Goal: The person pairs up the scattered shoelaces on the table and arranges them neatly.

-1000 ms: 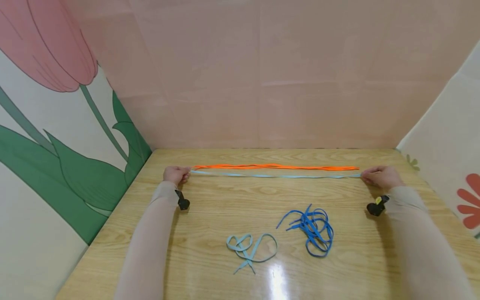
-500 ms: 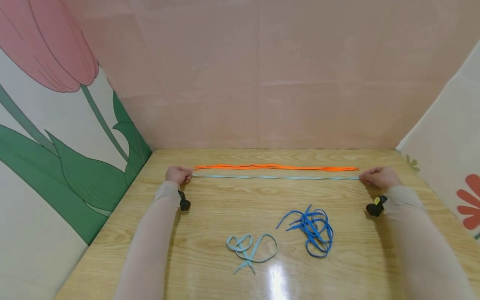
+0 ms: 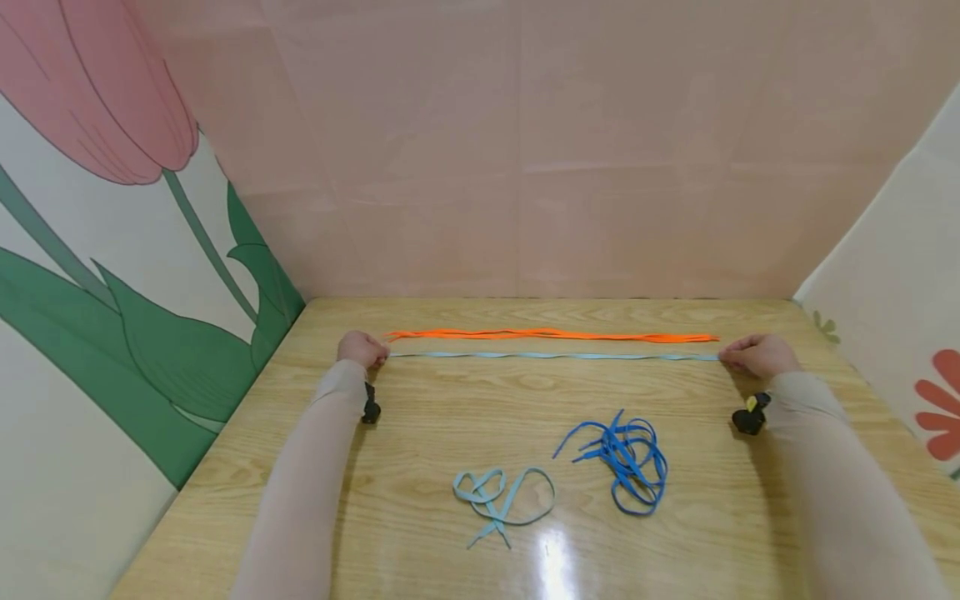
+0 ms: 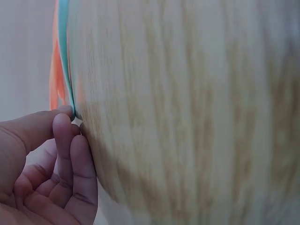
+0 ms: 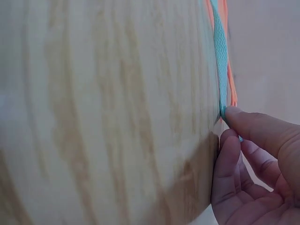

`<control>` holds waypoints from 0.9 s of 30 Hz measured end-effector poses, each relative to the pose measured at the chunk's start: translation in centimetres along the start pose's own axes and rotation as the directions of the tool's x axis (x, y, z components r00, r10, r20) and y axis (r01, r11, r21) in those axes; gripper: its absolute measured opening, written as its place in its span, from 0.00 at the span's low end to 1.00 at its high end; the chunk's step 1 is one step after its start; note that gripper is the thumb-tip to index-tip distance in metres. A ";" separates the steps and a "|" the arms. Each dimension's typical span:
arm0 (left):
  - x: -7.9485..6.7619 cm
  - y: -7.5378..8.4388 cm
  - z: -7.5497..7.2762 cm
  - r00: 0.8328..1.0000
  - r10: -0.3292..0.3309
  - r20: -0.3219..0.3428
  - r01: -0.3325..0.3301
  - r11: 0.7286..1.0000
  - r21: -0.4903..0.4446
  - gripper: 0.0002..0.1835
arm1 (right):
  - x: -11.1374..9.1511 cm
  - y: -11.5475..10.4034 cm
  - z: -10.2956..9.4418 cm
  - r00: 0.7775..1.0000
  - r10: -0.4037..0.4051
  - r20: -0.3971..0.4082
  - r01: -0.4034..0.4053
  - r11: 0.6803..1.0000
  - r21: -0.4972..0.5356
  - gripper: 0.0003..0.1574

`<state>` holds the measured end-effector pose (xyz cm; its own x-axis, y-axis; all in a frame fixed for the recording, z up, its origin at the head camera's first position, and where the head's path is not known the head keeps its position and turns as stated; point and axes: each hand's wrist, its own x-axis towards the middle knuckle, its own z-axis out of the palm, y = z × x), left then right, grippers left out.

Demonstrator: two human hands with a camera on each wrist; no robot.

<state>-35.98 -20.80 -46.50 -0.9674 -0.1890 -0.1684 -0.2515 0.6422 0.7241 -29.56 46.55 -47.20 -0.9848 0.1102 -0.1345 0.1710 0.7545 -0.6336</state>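
A light blue shoelace (image 3: 555,356) is stretched straight from side to side, close over the far part of the table. My left hand (image 3: 362,349) pinches its left end between thumb and fingers, as the left wrist view shows up close. At the other end, my right hand (image 3: 761,357) pinches the lace, and a short tip pokes out past the thumb (image 5: 239,119) in the right wrist view. Just beyond it, orange shoelaces (image 3: 555,334) lie stretched out nearly parallel, touched by neither hand.
Nearer to me on the wooden table (image 3: 420,417) lie a loosely looped light blue shoelace (image 3: 517,518) and, to its right, a tangled blue shoelace (image 3: 637,467). A pink wall covering (image 3: 517,167) rises behind the table's far edge.
The stretched light blue lace has come slightly toward me, away from the orange laces. My left hand has shifted a little right and nearer; my right hand has moved slightly left.
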 end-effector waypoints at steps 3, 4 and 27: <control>0.4 -0.1 0.1 1.000 0.007 0.008 -0.008 0.999 0.041 0.06 | -0.1 -0.1 0.0 1.000 -0.010 -0.017 0.009 1.000 -0.026 0.25; 0.5 -0.1 0.2 1.000 0.008 0.011 -0.008 0.999 0.054 0.06 | -0.2 -0.2 0.0 1.000 -0.015 -0.022 0.014 0.999 -0.037 0.25; -1.4 1.5 -1.7 0.991 0.122 0.062 -0.129 0.984 0.126 0.13 | -1.7 -4.6 0.7 0.994 -0.111 -0.021 0.113 0.981 0.159 0.30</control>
<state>-34.95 -20.85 -44.03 -0.9908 -0.0628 -0.1195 -0.1259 0.7494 0.6500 -28.64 42.41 -44.58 -0.9981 0.0391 -0.0473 0.0613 0.6493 -0.7580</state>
